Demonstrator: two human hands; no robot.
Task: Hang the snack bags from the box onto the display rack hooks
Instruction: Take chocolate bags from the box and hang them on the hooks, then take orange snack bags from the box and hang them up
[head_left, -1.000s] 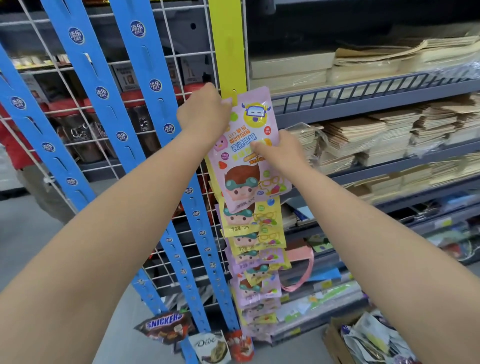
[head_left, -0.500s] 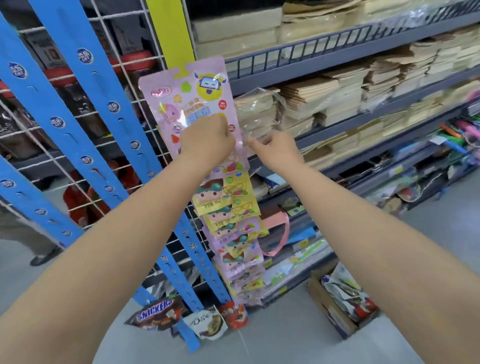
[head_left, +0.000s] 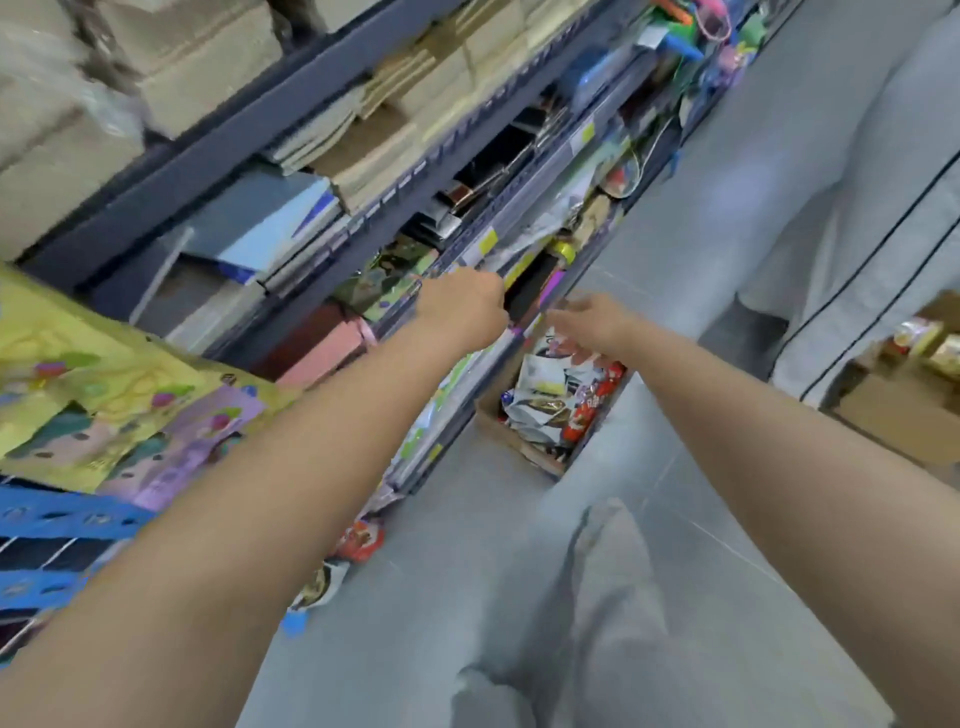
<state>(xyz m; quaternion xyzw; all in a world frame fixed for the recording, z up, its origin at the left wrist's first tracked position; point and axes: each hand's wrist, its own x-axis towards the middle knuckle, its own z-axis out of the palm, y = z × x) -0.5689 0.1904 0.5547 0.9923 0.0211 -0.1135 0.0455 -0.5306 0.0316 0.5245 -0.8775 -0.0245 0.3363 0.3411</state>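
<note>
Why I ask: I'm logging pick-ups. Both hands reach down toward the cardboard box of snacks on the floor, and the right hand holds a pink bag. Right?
Not quite. The head view shows the right hand holding nothing: its fingers are spread, empty, above the cardboard box. The rest stands: it and the left hand both reach down toward that box.
</note>
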